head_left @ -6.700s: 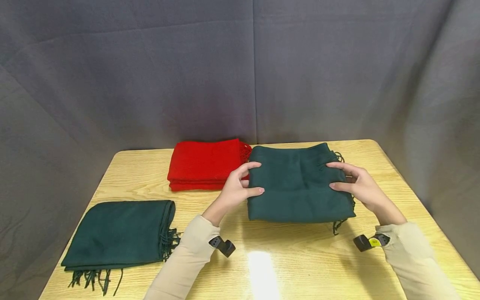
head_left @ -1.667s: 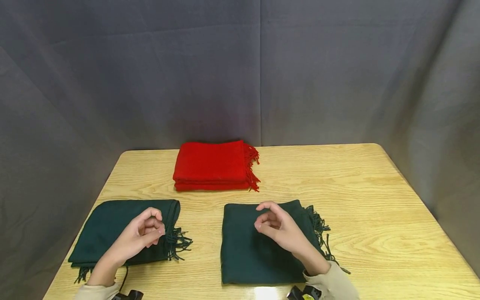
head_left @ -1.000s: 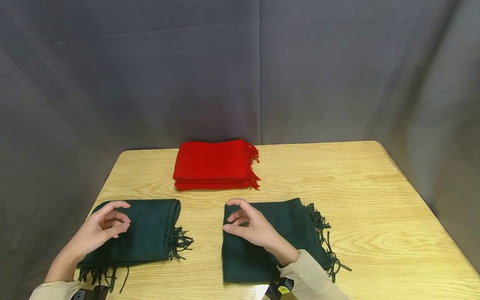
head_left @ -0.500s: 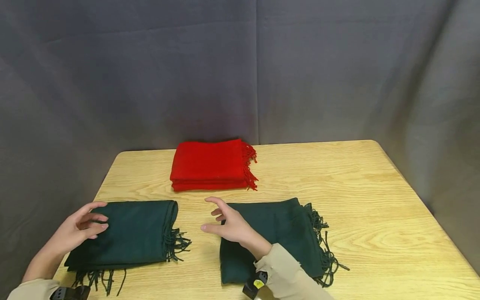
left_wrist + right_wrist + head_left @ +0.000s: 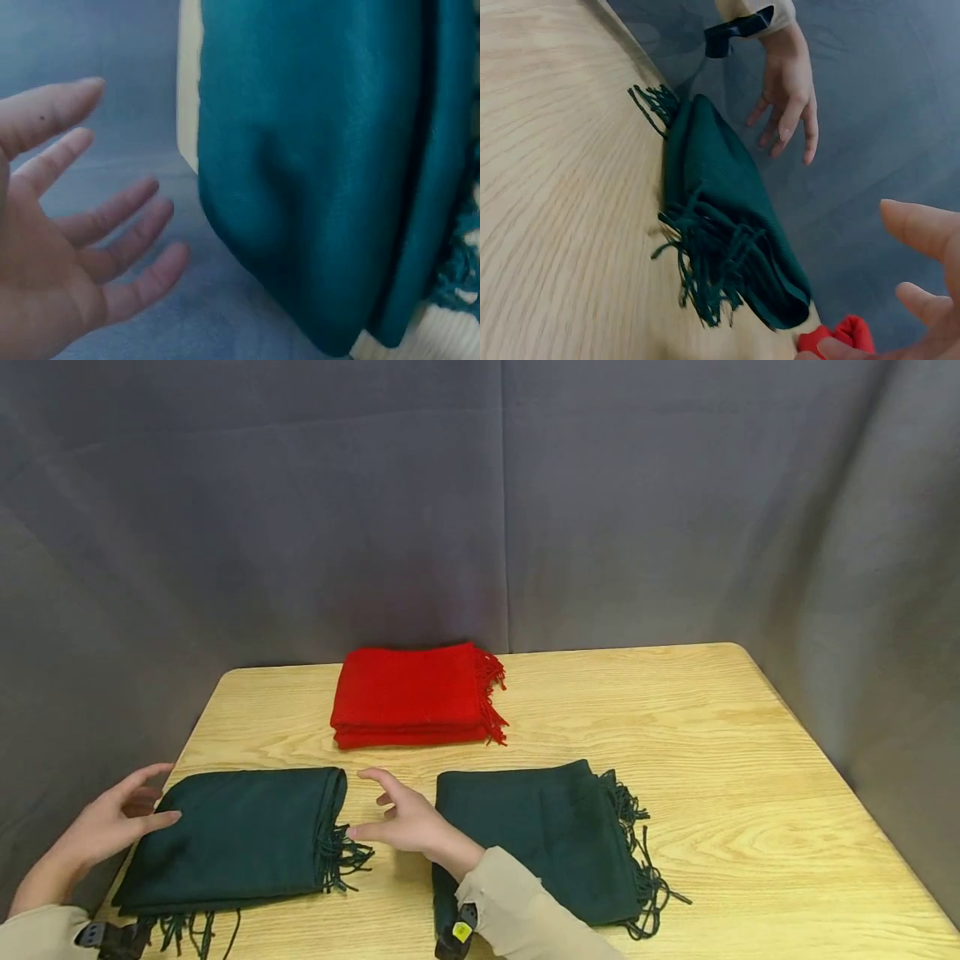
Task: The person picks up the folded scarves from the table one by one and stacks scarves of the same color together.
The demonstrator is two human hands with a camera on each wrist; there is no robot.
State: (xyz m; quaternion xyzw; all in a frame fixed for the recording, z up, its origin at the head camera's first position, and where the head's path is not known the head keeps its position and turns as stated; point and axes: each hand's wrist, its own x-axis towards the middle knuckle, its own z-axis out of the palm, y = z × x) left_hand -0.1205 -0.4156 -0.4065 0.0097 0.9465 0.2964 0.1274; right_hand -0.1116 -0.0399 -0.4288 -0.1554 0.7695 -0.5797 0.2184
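A folded dark green scarf lies at the table's left, its fringe pointing right and more tassels hanging at the front. My left hand is at its left edge, fingers spread and holding nothing. In the left wrist view a gap shows between the fingers and the cloth. Over by the fringe, my right hand has thumb and fingers apart with nothing between them. The right wrist view shows the scarf from its fringed end, between both hands.
A second folded green scarf lies partly under my right forearm, fringe to the right. Farther back sits a folded red scarf. A grey curtain stands behind the wooden table.
The green scarf held earlier now lies on the table at centre right. Both hands have moved left, to either side of the left green scarf, and their fingers have spread.
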